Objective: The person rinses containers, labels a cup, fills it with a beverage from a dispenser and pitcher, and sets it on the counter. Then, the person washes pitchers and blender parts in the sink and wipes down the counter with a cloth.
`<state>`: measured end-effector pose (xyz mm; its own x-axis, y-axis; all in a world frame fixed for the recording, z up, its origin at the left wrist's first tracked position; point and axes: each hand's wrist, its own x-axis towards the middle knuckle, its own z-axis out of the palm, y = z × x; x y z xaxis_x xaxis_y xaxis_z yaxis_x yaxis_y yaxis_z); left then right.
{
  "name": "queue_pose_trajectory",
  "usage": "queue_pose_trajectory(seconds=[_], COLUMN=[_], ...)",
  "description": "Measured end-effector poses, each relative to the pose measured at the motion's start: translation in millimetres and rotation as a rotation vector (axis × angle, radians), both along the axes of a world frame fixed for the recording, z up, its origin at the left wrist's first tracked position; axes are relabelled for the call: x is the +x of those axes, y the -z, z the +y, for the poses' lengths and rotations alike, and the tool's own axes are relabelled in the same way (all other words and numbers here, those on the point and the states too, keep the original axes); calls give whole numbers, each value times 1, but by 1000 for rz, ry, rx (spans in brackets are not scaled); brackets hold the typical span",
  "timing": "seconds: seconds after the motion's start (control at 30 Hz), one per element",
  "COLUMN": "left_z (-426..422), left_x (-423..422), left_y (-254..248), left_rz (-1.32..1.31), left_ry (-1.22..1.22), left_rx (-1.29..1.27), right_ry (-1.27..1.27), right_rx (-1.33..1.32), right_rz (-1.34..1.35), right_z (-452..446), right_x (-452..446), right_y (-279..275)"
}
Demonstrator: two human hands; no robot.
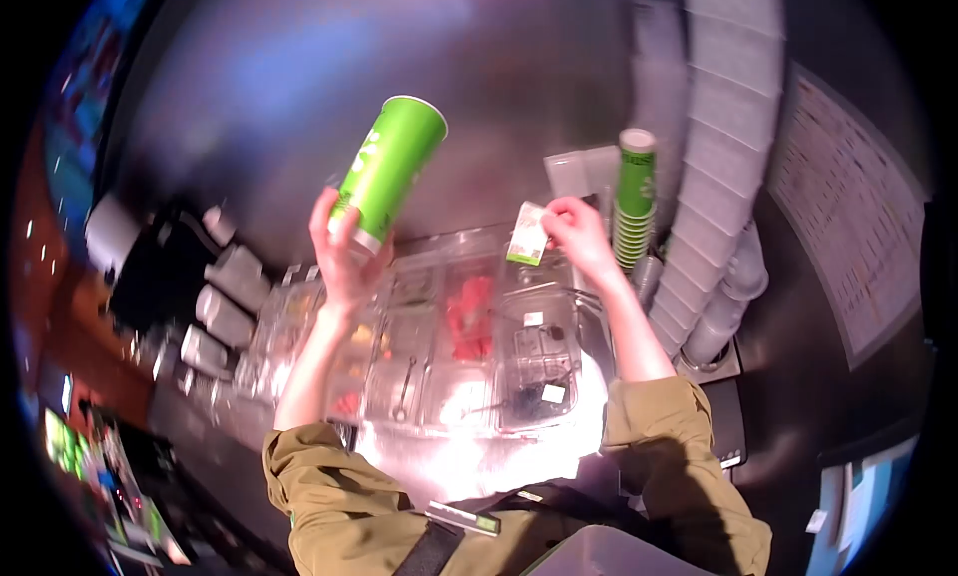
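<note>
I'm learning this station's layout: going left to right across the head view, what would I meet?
Large green cup in the left hand, red contents, small printed card, right hand, green cup stack, large printed sheet.

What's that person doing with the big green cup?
The person is holding the green cup up at a tilt in their left hand. Their right hand pinches a small white and green label. It isn't on the cup; there's a gap between them. Both hands are above some see-through containers with bits of food in them. Off to the right stands a stack of green cups.
</note>
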<state>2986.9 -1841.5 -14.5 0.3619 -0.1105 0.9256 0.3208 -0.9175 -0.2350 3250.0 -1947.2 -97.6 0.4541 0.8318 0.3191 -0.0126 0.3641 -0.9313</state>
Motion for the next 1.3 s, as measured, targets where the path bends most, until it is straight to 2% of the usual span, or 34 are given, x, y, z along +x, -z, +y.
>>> queue_pose_trajectory(seconds=[0.07, 0.17, 0.3, 0.53, 0.67, 0.7, 0.8, 0.83, 0.93, 0.97, 1.0, 1.07, 1.1, 1.17, 1.23, 1.27, 1.3], left_z=[-22, -42, -64, -92, -108, -115, -129, -132, -129, -129, -132, -107, -90, -47, -7, 4, 13], left_x=[-49, -113, -189, -396, -518, -529, -575, -591, -643, -666, -689, -754, -781, -841, -894, -920, -948], left_y=[18, 40, 63, 83, 102, 105, 129, 144, 192, 204, 190, 174, 156, 155, 153, 153, 157], left_rz=[48, 15, -146, -159, -225, -251, -493, -532, -670, -707, -710, -955, -1011, -998, -895, -940, -932], left_ry=[-161, -244, -321, -436, -646, -707, -763, -807, -618, -631, -781, -703, -599, -628, -710, -669, -676], left_rx=[171, 184, 147, 135, 125, 98, -138, -296, -463, -502, -570, -811, -844, -895, -962, -1090, -1059], right_ry=[-258, -488, -476, -616, -532, -579, -1276, -1347, -1213, -1206, -1231, -1347, -1309, -1240, -1291, -1308, -1400], right_rx=[57, 152, 185, 218, 205, 223, -158, -179, -76, -53, -46, 10, 42, 127, 101, 86, 13], right_rz=[266, 322, 190, 41, -358, -239, 392, 497, 332, 318, 342, 250, 219, 145, 154, 167, 187], right_z=[-13, -12, -1, 31, 51, 51, 63, 63, 73, 83, 89, 109, 120, 156, 187, 200, 213], right_x=[-38, -112, -237, -482, -617, -640, -739, -774, -857, -882, -904, -948, -975, -1037, -1094, -1120, -1144], right_y=[-33, -56, -73, -77, -63, -55, -20, -10, 19, 33, 37, 45, 57, 82, 89, 93, 90])
